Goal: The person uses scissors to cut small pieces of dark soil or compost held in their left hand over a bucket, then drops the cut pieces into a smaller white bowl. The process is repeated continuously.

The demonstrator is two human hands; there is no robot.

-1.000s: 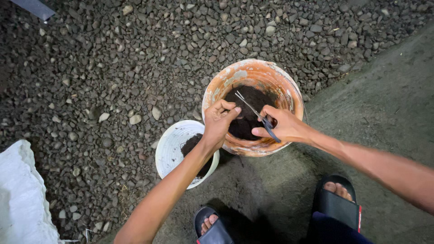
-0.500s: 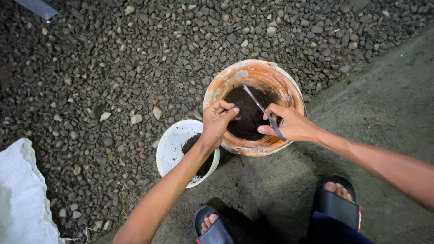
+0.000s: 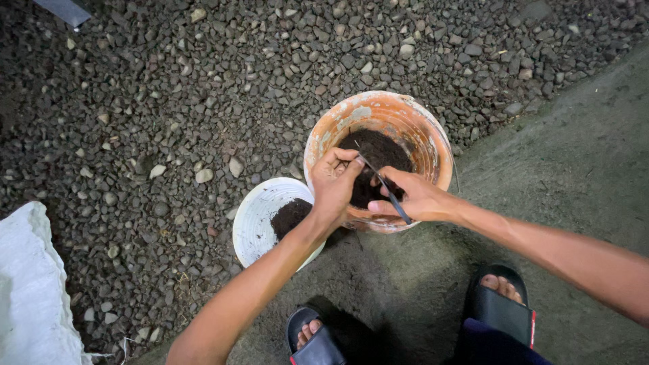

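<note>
Both hands over an orange bucket of dark soil standing where gravel meets the concrete floor. Left hand curled, fingers closed on soil at the rim; right hand grips a thin dark tool slanting into the soil. White bucket touching alongside, left; white sack at frame edge.

Soil-filled bucket stands right of small bowl on gravel.
</note>
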